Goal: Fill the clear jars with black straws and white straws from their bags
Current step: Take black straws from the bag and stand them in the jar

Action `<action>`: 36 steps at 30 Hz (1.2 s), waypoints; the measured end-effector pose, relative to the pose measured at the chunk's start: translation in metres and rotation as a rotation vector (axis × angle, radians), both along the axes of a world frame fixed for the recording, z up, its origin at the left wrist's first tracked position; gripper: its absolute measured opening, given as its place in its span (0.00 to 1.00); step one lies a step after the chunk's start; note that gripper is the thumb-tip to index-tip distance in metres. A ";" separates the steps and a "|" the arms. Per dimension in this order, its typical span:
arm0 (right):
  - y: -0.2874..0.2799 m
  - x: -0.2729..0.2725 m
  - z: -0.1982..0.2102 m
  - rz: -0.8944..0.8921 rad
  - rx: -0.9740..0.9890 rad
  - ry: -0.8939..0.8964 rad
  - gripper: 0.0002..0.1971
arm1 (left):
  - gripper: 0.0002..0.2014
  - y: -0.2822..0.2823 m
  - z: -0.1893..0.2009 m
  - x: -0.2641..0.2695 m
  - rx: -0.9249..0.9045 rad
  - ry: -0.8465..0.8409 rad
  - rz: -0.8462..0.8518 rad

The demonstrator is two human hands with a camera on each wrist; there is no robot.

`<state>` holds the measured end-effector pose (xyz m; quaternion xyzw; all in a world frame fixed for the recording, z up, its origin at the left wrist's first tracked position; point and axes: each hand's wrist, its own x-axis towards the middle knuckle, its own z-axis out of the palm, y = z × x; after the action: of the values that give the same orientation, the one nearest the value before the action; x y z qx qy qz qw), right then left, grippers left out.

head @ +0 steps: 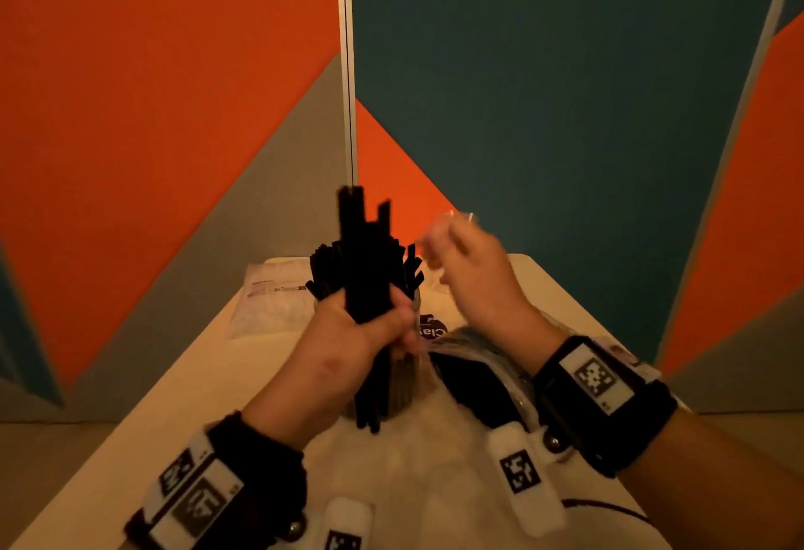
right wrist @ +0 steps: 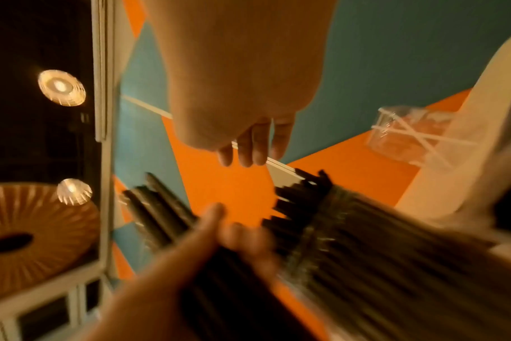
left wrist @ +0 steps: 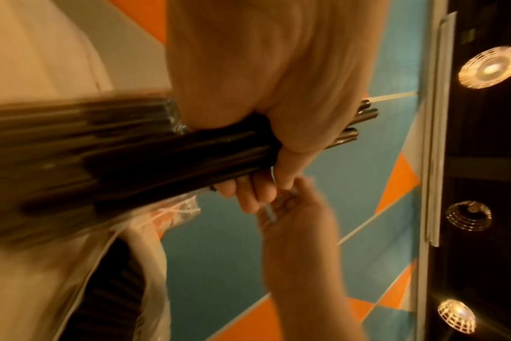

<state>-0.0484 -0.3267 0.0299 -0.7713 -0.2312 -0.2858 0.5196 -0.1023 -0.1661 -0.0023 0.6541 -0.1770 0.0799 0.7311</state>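
One bundle of black straws [head: 364,271] stands upright at frame centre, gripped in the left hand [head: 370,327] over the near-full clear jar [head: 402,380]; right hand [head: 474,275], fingers relaxed and empty, hovers just right.

Black straws [head: 363,271]: smooth plastic, slight sheen at the tips in the left wrist view. Jar [head: 402,384]: clear, glossy, probably plastic, too blurred to confirm. Bag of black straws [head: 478,371]: thin crinkly clear film, shiny. Counter [head: 243,380]: matt, pale, smooth. Wall panels [head: 544,92]: matt, felt-like.
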 end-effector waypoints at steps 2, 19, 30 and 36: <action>-0.001 0.005 -0.028 -0.046 -0.364 -0.038 0.05 | 0.04 0.008 0.014 0.006 -0.058 -0.075 0.054; 0.014 0.009 -0.065 -0.045 -0.548 -0.061 0.08 | 0.06 0.013 0.057 0.078 -0.256 -0.220 0.237; 0.009 0.007 -0.062 -0.042 -0.549 -0.016 0.08 | 0.17 0.022 0.008 0.090 0.883 -0.510 0.743; 0.010 0.009 -0.063 -0.029 -0.541 -0.029 0.07 | 0.48 0.027 0.040 0.091 0.470 -0.509 0.588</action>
<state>-0.0398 -0.3170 -0.0326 -0.8811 -0.2956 -0.2320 0.2873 -0.0114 -0.1387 0.0380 0.7842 -0.1712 0.4000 0.4424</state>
